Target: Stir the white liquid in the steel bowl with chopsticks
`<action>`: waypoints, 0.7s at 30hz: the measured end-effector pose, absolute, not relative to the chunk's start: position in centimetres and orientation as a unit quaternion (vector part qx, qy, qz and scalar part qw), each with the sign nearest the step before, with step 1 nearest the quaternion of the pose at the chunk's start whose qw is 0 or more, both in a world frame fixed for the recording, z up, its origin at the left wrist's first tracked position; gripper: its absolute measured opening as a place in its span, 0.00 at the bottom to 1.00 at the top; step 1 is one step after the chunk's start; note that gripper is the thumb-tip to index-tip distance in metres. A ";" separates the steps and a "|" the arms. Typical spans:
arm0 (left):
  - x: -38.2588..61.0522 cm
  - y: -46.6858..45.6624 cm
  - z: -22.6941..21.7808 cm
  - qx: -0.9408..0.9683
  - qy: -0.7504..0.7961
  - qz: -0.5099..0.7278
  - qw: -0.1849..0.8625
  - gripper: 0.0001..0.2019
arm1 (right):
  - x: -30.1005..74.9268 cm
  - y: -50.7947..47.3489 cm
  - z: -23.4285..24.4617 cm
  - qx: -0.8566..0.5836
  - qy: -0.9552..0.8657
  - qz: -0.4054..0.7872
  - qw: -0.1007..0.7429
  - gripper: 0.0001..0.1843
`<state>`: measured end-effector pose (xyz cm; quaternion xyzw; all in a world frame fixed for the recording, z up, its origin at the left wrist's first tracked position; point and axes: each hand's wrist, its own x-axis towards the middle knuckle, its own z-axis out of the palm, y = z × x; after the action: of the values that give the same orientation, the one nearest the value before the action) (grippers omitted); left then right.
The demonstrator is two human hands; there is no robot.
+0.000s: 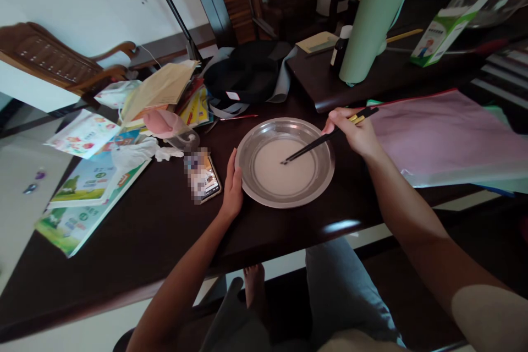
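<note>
The wide metal dish (284,202) sits in front of me, near the table's front edge, with a shallow pool of pale, cloudy liquid (274,173) in its bottom. My 2 dark chopsticks (313,144) slant in over its right side, their tips close together near the middle of the pool; I can't tell how deep they dip, if at all.

My right hand (352,129) is closed around the chopsticks near their gold-banded upper ends, above the right rim. My left hand (234,187) isn't gripping anything; its fingers lie extended and close together against the dish's left rim.

If I work the tips through the liquid, I'd want small, slow circles from the wrist, low and well inside the sloping wall, so nothing slops over. A slightly lower grip should give me finer control. The left hand should brace lightly, since a hard push at the rim could tip or slide the dish on this smooth table (165,236).

The phone (212,181) lies just beside my left hand, so a splash on that side would be the costly kind. The pink folder (445,132) lies near my right wrist, another thing worth not dripping on.
</note>
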<state>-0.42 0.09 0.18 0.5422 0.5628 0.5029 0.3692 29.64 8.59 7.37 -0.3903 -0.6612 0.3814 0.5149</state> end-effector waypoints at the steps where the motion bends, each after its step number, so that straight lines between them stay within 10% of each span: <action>1: -0.4 0.1 0.3 0.542 0.564 0.502 0.369 0.30 | 29.6 8.6 7.4 -0.388 -0.660 0.391 0.511 0.25; 21: -0.7 0.1 -0.3 0.549 0.559 0.501 0.367 0.29 | 29.6 8.6 7.1 -0.387 -0.673 0.389 0.496 0.21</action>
<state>-0.65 0.15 -0.30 0.5493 0.5591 0.5007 0.3674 29.57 8.65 7.09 -0.3870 -0.6729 0.3893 0.4958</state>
